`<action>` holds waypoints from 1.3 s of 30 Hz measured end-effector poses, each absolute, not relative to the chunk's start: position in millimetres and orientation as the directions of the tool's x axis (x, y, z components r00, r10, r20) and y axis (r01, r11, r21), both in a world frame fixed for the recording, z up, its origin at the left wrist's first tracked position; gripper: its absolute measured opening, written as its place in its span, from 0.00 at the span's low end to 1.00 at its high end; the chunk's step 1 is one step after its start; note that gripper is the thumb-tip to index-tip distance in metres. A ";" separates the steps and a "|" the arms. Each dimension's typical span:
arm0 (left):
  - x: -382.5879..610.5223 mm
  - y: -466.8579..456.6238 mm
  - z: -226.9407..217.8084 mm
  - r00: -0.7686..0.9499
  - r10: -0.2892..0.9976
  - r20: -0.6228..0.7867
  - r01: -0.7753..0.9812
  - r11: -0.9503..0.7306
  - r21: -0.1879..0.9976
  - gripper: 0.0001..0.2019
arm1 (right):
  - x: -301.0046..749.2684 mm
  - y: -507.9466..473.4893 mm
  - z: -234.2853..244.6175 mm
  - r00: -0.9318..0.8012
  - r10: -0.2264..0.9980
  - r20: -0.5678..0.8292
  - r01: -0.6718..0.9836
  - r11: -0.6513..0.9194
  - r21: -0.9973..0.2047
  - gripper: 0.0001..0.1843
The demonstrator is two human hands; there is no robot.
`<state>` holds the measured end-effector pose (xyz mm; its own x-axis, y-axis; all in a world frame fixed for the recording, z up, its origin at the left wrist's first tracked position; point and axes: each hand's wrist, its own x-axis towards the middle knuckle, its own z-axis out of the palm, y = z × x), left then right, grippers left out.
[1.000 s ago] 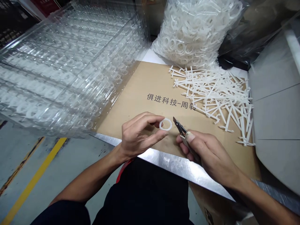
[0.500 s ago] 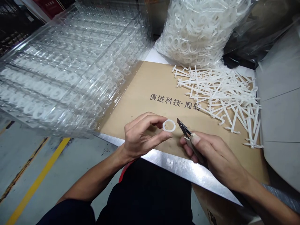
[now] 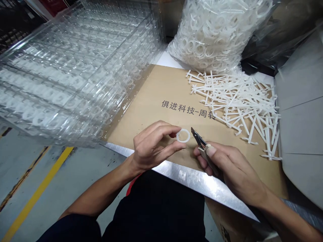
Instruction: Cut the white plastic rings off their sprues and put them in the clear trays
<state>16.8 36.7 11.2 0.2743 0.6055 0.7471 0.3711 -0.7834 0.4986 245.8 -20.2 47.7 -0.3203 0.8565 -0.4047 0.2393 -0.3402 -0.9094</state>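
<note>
A white plastic ring (image 3: 188, 135) is pinched between the thumb and forefinger of my left hand (image 3: 155, 144), above the front part of a brown cardboard sheet (image 3: 141, 97). My right hand (image 3: 227, 161) is wrapped round a pair of nippers (image 3: 202, 144) with light handles and dark metal jaws. The tips of the nippers point up and left, a short gap to the right of the ring and not touching it. Beyond my right hand lies a loose heap of white plastic sprues (image 3: 237, 101) on the cardboard.
Stacked clear plastic trays (image 3: 75, 70) holding white parts stand at the left. A clear bag of white rings (image 3: 207, 37) rests at the back. The metal table edge (image 3: 186, 176) runs in front of me. A pale grey panel (image 3: 300, 124) borders the right side.
The ring and the fingers of my left hand have shifted very slightly to the right. My right hand with the nippers is almost still.
</note>
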 end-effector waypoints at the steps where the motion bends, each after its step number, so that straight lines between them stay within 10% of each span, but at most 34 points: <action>1: 16.8 36.8 11.0 0.274 0.600 0.752 0.369 -0.787 0.494 0.14 | 245.8 -20.0 47.6 -0.322 0.856 -0.404 0.241 -0.339 -0.909 0.22; 39: 17.0 35.2 12.0 0.275 0.607 0.746 0.347 -0.786 0.512 0.13 | 246.9 -20.4 45.7 -0.321 0.861 -0.396 0.280 -0.313 -0.908 0.23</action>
